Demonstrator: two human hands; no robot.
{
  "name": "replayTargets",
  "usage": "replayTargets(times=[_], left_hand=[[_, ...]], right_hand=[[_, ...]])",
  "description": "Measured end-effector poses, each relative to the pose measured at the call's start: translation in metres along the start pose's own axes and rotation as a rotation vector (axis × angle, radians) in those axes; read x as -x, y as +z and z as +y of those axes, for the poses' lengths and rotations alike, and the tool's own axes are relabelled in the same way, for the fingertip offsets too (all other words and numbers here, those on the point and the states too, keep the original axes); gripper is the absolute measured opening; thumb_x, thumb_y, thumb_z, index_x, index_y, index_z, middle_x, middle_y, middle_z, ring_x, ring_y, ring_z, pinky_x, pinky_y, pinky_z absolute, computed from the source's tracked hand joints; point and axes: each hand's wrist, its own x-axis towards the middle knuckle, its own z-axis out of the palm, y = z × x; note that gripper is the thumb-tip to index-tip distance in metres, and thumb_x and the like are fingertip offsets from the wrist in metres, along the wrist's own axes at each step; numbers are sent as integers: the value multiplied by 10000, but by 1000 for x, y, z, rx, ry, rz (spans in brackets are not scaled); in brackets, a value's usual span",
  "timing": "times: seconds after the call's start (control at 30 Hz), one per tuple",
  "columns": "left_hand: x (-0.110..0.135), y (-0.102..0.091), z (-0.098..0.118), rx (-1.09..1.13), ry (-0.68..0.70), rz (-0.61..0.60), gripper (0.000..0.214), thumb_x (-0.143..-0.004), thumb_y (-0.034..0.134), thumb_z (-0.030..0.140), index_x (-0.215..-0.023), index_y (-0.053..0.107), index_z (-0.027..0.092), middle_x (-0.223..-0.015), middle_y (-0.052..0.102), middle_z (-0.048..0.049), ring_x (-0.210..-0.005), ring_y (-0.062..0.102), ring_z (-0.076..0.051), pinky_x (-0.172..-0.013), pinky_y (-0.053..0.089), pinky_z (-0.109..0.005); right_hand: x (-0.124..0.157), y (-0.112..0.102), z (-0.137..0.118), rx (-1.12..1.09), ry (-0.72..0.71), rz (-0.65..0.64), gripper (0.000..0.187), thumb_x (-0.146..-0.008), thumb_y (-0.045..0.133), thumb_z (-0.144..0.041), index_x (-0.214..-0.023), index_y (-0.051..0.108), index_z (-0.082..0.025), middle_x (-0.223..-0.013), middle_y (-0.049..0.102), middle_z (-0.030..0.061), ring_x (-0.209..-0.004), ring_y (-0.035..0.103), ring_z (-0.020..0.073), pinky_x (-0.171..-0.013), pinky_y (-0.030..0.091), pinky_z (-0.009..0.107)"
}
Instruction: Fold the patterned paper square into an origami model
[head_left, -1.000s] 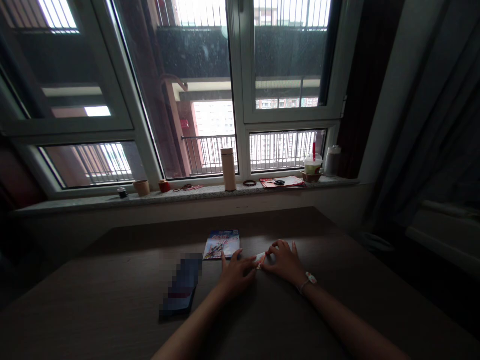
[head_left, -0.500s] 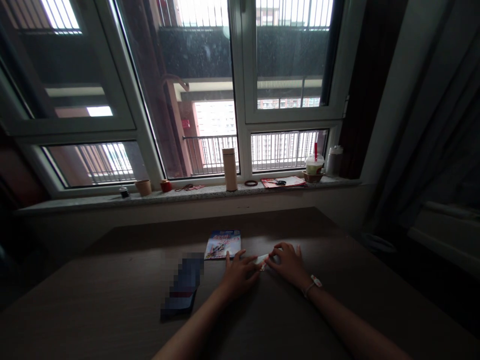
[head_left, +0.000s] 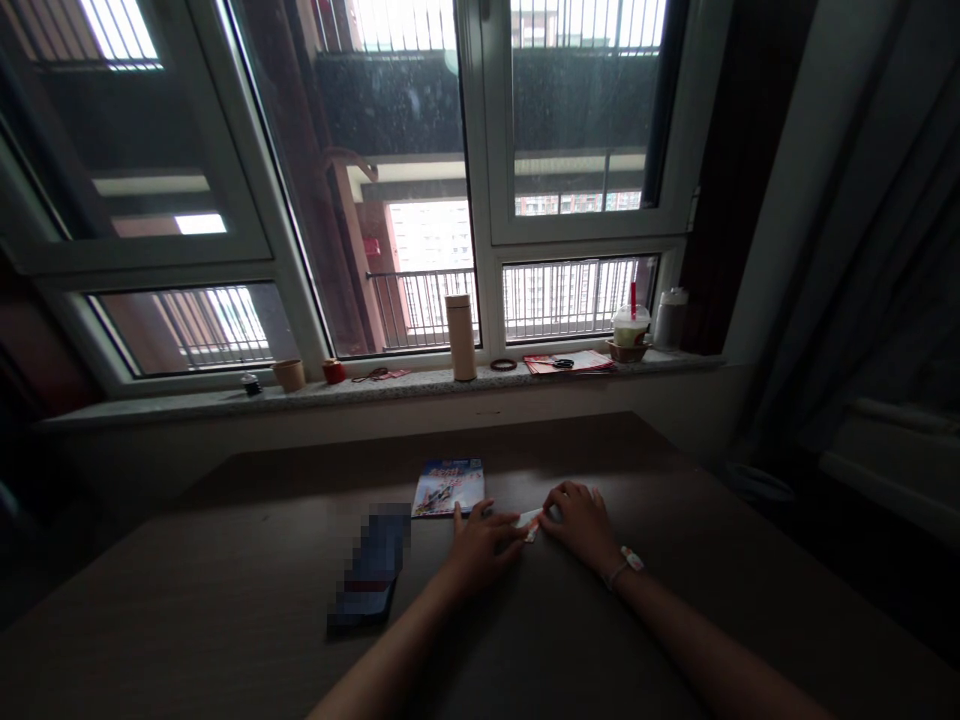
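A small piece of folded paper [head_left: 531,521], white with orange-red print, lies on the dark table [head_left: 570,640] between my hands. My left hand [head_left: 481,552] rests over its left part, fingers stretched out and somewhat spread, tips touching it. At its right end my right hand [head_left: 581,522] has curled fingers and thumb closed on the paper's edge. Part of the paper is hidden under the fingers. Just beyond my left hand lies a blue-and-white printed booklet [head_left: 450,488].
A dark flat object [head_left: 367,575], mostly blurred out by pixels, lies left of my left forearm. On the windowsill stand a beige bottle [head_left: 460,340], a paper cup [head_left: 289,376], scissors [head_left: 562,363] on red-edged papers, and a drink cup with a red straw [head_left: 631,325].
My right hand's fingers have curled in closer together on the paper's right end. My left hand stays almost in place. The whole view has shifted very slightly.
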Motion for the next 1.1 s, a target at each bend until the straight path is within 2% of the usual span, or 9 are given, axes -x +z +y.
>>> replayTargets(times=[0.3, 0.57, 0.77, 0.87, 0.93, 1.1], left_hand=[[0, -1, 2, 4, -21, 1, 261, -906, 564, 393, -1140, 665, 453, -1371, 573, 62, -1385, 287, -340, -1072, -42, -739], [0, -1, 1, 9, -14, 3, 257, -910, 559, 398, -1138, 664, 452, -1378, 567, 65, -1386, 284, -342, -1068, -29, -745], [0, -1, 0, 23, -5, -5, 265, -906, 566, 413, -1150, 662, 444, -1383, 562, 57, -1388, 279, -338, -1074, -52, -736], [0, -2, 1, 25, -6, -5, 267, -908, 562, 414, -1154, 661, 445, -1380, 565, 56, -1387, 282, -336, -1084, -51, -723], [0, -2, 1, 20, -8, -4, 269, -910, 554, 423, -1156, 660, 446, -1378, 567, 54, -1387, 286, -334, -1088, -50, -719], [0, -2, 1, 17, -7, -10, 285, -914, 540, 451, -1183, 636, 467, -1380, 564, 54, -1390, 288, -331, -1079, -38, -731]], right_hand=[[-11, 0, 7, -11, 60, -41, 113, -843, 581, -325, -830, 678, -270, -986, 617, 18, -1016, 538, 223, -986, 283, 426], [-13, -4, 6, -1, 76, -12, 137, -855, 555, -290, -834, 684, -249, -961, 616, 35, -977, 553, 203, -900, 337, 341], [-16, 2, 16, -97, 83, -30, 189, -863, 554, -331, -862, 731, -267, -958, 621, 40, -990, 562, 208, -908, 362, 333], [-15, 3, 17, -151, -6, -33, 196, -866, 555, -326, -908, 741, -281, -984, 632, 36, -1017, 558, 204, -967, 345, 349], [-13, 2, 15, -148, -50, -44, 178, -854, 574, -318, -864, 749, -284, -976, 637, 32, -1017, 553, 202, -1004, 318, 369], [-9, -5, 6, -130, -4, -69, 152, -805, 630, -369, -836, 752, -284, -995, 635, 34, -1058, 532, 221, -1017, 305, 397]])
